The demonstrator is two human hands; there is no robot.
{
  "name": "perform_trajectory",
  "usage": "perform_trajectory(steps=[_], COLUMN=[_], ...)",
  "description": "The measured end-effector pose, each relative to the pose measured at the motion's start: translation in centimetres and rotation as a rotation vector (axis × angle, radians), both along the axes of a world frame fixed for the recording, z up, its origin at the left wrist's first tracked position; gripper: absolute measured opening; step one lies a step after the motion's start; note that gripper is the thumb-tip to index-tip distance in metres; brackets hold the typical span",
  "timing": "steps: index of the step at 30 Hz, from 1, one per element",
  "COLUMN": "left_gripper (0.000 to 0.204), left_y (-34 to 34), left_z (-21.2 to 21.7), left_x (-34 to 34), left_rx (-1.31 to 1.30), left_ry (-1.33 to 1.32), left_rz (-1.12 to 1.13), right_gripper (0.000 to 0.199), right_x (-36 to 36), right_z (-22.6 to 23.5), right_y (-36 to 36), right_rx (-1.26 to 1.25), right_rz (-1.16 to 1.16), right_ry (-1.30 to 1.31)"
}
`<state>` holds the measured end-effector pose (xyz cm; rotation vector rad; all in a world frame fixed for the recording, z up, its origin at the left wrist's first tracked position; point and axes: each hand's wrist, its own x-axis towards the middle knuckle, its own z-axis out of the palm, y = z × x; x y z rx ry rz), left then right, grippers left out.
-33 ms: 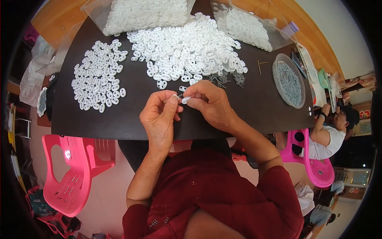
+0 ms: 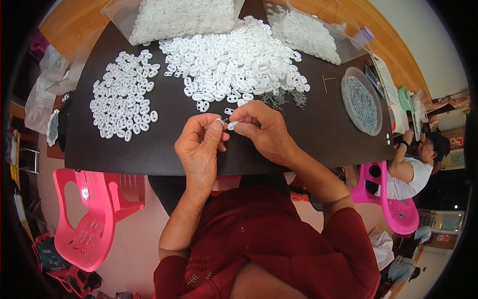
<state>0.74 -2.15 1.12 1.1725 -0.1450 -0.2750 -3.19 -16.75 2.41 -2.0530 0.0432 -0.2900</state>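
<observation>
No visible change; work looks mid-step. My left grip pinches a small white part, right grip a white oval piece.

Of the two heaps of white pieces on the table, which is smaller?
The left heap, on the person's left: it is narrower and lies flatter, while the middle heap is broad and piled up.

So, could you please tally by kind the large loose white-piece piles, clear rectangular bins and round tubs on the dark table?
Large white-piece piles: 2
Clear rectangular bins: 2
Round tub: 1
Total: 5
</observation>
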Motion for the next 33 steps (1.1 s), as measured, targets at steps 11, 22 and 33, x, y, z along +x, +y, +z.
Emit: perform_trajectory(steps=[11,22,33], left_gripper=[0.012,0.01,0.014], left_y=[0.0,0.5,1.0], left_z=[0.1,0.3,0.2], left_x=[-0.3,-0.4,-0.4], left_rx=[-0.143,-0.079,-0.083], left_ry=[0.092,0.101,0.093], left_rz=[0.026,0.048,-0.015], right_gripper=[0.013,0.011,0.013], right_x=[-0.2,-0.2,0.2], right_z=[-0.6,0.0,0.7], right_y=[1.0,1.2,0.3], right_rx=[0.394,0.474,0.493], right_rz=[-0.003,-0.024,0.03], right_ry=[0.08,0.095,0.136])
